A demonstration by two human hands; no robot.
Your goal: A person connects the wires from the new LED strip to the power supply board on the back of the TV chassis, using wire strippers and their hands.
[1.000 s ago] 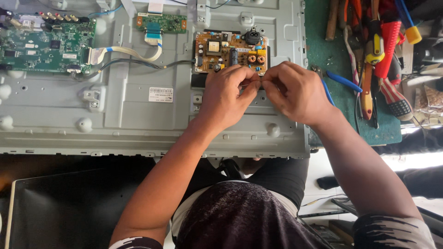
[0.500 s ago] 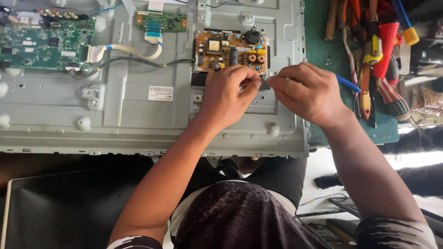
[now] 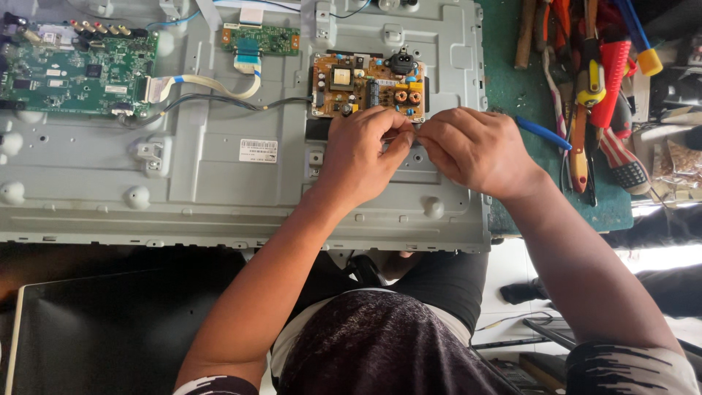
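**A:** Where the two hands meet, what are they on?

**B:** Both sit just below the yellow circuit board (image 3: 368, 86), on the grey metal back panel (image 3: 219, 183). The left hand (image 3: 362, 153) has its fingers curled and pressed together, the tips pinching something small at the board's lower edge. The thing itself is hidden by the fingers, so I cannot tell what it is.

**A:** And the right hand?

**B:** The right hand (image 3: 475, 150) is closed as well, fingertips touching those of the left hand. A blue-handled tool (image 3: 542, 132) sticks out from behind it toward 2 o'clock, over the green desk (image 3: 512, 80). I cannot tell whether the hand grips that handle or it only lies beneath.

**A:** What else is on the panel?

**B:** A large green circuit board (image 3: 80, 69) at 10 o'clock from the hands, well apart, and a small green board (image 3: 261, 39) at 11 o'clock. A flat white cable (image 3: 212, 86) and a black wire (image 3: 241, 102) run between them.

**A:** And to the right?

**B:** A heap of hand tools (image 3: 592, 80) with red and orange handles lies at 2 o'clock on the desk.
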